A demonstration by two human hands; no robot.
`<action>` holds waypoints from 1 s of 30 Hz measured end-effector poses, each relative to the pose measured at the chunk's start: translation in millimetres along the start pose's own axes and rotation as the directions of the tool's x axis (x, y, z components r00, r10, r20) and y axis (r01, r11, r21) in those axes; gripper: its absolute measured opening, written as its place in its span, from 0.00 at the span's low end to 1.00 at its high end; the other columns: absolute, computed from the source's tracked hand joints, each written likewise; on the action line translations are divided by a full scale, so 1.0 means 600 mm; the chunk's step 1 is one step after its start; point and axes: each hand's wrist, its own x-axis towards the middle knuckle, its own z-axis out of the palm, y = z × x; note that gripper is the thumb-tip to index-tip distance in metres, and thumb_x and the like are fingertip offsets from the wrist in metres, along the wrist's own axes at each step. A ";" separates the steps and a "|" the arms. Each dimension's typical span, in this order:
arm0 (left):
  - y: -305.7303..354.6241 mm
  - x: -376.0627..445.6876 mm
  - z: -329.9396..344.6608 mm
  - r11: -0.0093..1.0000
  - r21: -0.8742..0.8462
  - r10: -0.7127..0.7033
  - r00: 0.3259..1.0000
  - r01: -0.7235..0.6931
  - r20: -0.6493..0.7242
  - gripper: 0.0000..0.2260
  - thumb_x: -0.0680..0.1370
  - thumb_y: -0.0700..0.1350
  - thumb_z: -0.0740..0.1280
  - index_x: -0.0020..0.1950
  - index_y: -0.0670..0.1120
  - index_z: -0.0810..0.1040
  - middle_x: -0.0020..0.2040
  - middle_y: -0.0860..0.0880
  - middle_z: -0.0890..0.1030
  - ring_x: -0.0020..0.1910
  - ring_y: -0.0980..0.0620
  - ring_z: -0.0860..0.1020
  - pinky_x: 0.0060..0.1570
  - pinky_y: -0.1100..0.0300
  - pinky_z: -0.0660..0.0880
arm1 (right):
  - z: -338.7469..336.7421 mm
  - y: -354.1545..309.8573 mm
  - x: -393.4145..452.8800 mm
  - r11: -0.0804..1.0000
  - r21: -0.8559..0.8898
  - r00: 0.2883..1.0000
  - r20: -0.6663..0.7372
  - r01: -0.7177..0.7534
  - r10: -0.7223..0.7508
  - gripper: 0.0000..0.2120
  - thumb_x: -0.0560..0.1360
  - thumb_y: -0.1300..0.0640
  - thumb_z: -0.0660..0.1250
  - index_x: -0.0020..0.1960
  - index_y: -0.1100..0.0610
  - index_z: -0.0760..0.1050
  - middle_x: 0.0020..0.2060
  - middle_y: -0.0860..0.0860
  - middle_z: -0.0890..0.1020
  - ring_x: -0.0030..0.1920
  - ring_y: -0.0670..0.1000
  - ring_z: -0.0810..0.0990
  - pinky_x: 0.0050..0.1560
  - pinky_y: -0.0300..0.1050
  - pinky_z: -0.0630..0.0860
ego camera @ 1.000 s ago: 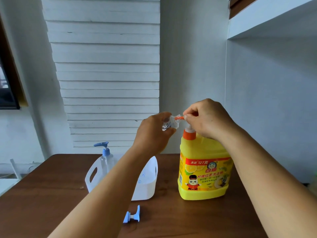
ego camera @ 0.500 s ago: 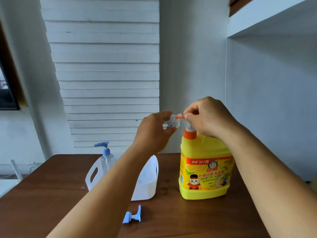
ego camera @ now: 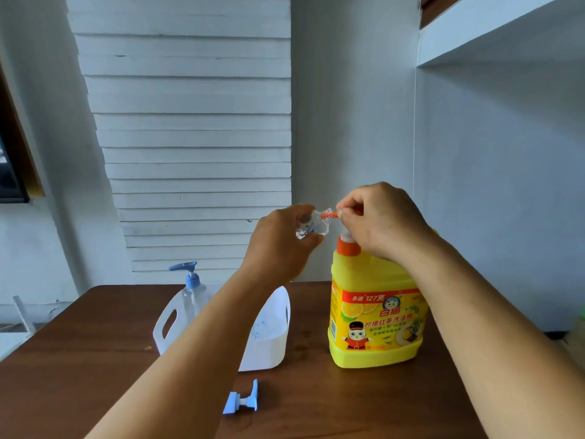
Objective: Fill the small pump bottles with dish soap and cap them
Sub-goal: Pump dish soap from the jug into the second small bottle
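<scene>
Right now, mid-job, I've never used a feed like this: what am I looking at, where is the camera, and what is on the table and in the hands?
There is no machine here, just a person's two bare hands. The single picture comes from a camera on the person's head, looking forward and down.

The left hand holds a small clear bottle tipped sideways, its mouth against the orange spout of the big yellow soap jug. The right hand rests on top of the jug's pump, closed over its head.

On the brown table stand the jug and a white basket with a handle slot. A clear pump bottle with a blue top stands upright at the basket's left end; whether it is inside, I cannot tell. A loose blue pump cap lies on the table in front of the basket.
</scene>
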 end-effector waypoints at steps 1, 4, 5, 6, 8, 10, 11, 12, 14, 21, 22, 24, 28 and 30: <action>-0.001 -0.001 0.002 1.000 -0.002 -0.001 1.000 0.001 0.000 0.13 0.74 0.47 0.69 0.59 0.50 0.77 0.52 0.51 0.82 0.48 0.51 0.79 0.45 0.64 0.70 | 0.006 0.003 -0.003 1.000 0.018 1.000 -0.020 -0.001 0.002 0.10 0.77 0.57 0.62 0.48 0.55 0.82 0.47 0.52 0.83 0.47 0.53 0.80 0.42 0.40 0.72; -0.006 -0.010 0.010 1.000 0.006 -0.008 1.000 0.007 0.028 0.14 0.74 0.48 0.68 0.60 0.50 0.77 0.53 0.51 0.82 0.45 0.54 0.76 0.43 0.64 0.68 | 0.019 0.009 -0.011 1.000 0.022 1.000 -0.007 -0.004 0.004 0.09 0.77 0.56 0.62 0.49 0.54 0.82 0.49 0.52 0.83 0.49 0.54 0.79 0.47 0.43 0.75; -0.009 -0.011 0.011 1.000 0.003 -0.008 0.999 0.008 0.035 0.14 0.74 0.48 0.68 0.60 0.50 0.77 0.53 0.51 0.82 0.46 0.54 0.76 0.44 0.64 0.68 | 0.017 0.009 -0.011 1.000 0.018 1.000 0.009 -0.004 0.004 0.09 0.77 0.56 0.62 0.49 0.54 0.82 0.49 0.52 0.83 0.49 0.54 0.79 0.47 0.43 0.75; -0.011 -0.010 0.011 1.000 -0.001 -0.007 0.999 0.007 0.039 0.14 0.74 0.48 0.68 0.60 0.50 0.77 0.54 0.51 0.82 0.47 0.54 0.77 0.43 0.64 0.69 | 0.012 0.008 -0.008 1.000 0.015 1.000 0.023 -0.006 0.006 0.09 0.76 0.57 0.63 0.49 0.54 0.82 0.48 0.52 0.84 0.49 0.54 0.79 0.46 0.42 0.75; -0.013 -0.006 0.008 1.000 -0.020 -0.014 0.999 0.015 0.034 0.14 0.74 0.48 0.69 0.59 0.50 0.77 0.52 0.51 0.82 0.46 0.54 0.77 0.40 0.67 0.68 | -0.001 0.003 -0.001 1.000 0.003 0.999 0.042 -0.003 0.003 0.09 0.75 0.59 0.63 0.48 0.55 0.83 0.46 0.51 0.84 0.46 0.53 0.80 0.42 0.41 0.73; -0.014 -0.001 0.005 0.999 -0.033 -0.016 1.000 0.017 0.026 0.14 0.73 0.48 0.69 0.59 0.50 0.77 0.51 0.51 0.82 0.45 0.55 0.77 0.38 0.69 0.67 | -0.012 0.000 0.006 1.000 -0.014 0.998 0.062 0.017 -0.016 0.08 0.74 0.60 0.64 0.47 0.58 0.83 0.44 0.51 0.85 0.45 0.53 0.81 0.40 0.41 0.74; -0.013 0.000 0.004 0.999 -0.035 -0.016 1.000 0.017 0.023 0.15 0.73 0.48 0.69 0.59 0.50 0.77 0.51 0.52 0.82 0.45 0.54 0.77 0.39 0.68 0.68 | -0.013 -0.001 0.007 0.999 -0.025 0.998 0.065 0.027 -0.026 0.08 0.74 0.60 0.65 0.46 0.59 0.83 0.43 0.52 0.85 0.44 0.53 0.81 0.39 0.40 0.74; -0.013 0.000 0.004 0.999 -0.037 -0.014 1.000 0.015 0.020 0.15 0.73 0.48 0.69 0.60 0.50 0.77 0.52 0.52 0.82 0.45 0.55 0.77 0.40 0.69 0.68 | -0.011 0.000 0.006 0.999 -0.028 0.998 0.058 0.029 -0.027 0.09 0.74 0.60 0.64 0.47 0.58 0.83 0.44 0.52 0.85 0.45 0.53 0.81 0.40 0.41 0.74; -0.013 -0.001 0.004 0.999 -0.034 -0.004 1.000 0.004 0.019 0.15 0.73 0.48 0.69 0.60 0.51 0.77 0.52 0.52 0.82 0.45 0.55 0.77 0.39 0.68 0.68 | -0.002 0.002 0.002 1.000 -0.008 1.000 0.016 0.012 -0.012 0.09 0.75 0.58 0.63 0.48 0.55 0.82 0.46 0.51 0.84 0.47 0.53 0.80 0.43 0.41 0.73; -0.009 -0.008 0.006 1.000 0.018 0.015 0.999 -0.016 0.037 0.13 0.74 0.49 0.69 0.58 0.52 0.77 0.52 0.52 0.82 0.47 0.52 0.78 0.45 0.62 0.71 | 0.011 0.005 -0.006 1.000 -0.024 0.999 0.034 0.014 -0.013 0.09 0.76 0.57 0.63 0.51 0.53 0.82 0.51 0.52 0.83 0.50 0.54 0.79 0.46 0.41 0.72; -0.007 -0.007 0.004 1.000 0.013 0.015 0.999 -0.015 0.028 0.12 0.74 0.49 0.69 0.56 0.52 0.78 0.51 0.52 0.82 0.46 0.52 0.78 0.44 0.62 0.70 | 0.004 0.003 -0.004 1.000 -0.019 0.999 0.037 0.014 -0.013 0.09 0.76 0.57 0.63 0.51 0.53 0.82 0.50 0.51 0.83 0.49 0.53 0.79 0.45 0.40 0.72; -0.003 -0.001 0.001 1.000 0.007 0.025 1.000 -0.025 0.010 0.11 0.74 0.48 0.69 0.56 0.52 0.78 0.50 0.52 0.82 0.44 0.54 0.76 0.43 0.63 0.68 | -0.008 0.001 0.002 1.000 -0.023 0.999 0.035 0.016 -0.015 0.09 0.75 0.57 0.64 0.49 0.53 0.82 0.48 0.51 0.83 0.45 0.52 0.78 0.42 0.40 0.71; -0.003 0.001 0.001 1.000 0.016 0.012 1.000 -0.012 0.006 0.14 0.73 0.48 0.69 0.59 0.52 0.77 0.52 0.52 0.82 0.46 0.53 0.77 0.44 0.64 0.67 | 0.007 0.006 -0.002 1.000 -0.014 0.999 -0.032 0.025 -0.026 0.09 0.77 0.56 0.63 0.50 0.54 0.82 0.48 0.51 0.83 0.46 0.52 0.78 0.43 0.40 0.70; -0.005 -0.004 0.005 1.000 0.014 0.002 1.000 -0.002 0.017 0.14 0.73 0.48 0.69 0.59 0.52 0.77 0.52 0.52 0.82 0.48 0.52 0.78 0.44 0.65 0.67 | 0.021 0.011 -0.008 0.999 -0.028 0.998 -0.059 0.024 -0.026 0.09 0.77 0.55 0.62 0.50 0.53 0.81 0.48 0.52 0.83 0.48 0.53 0.78 0.43 0.40 0.70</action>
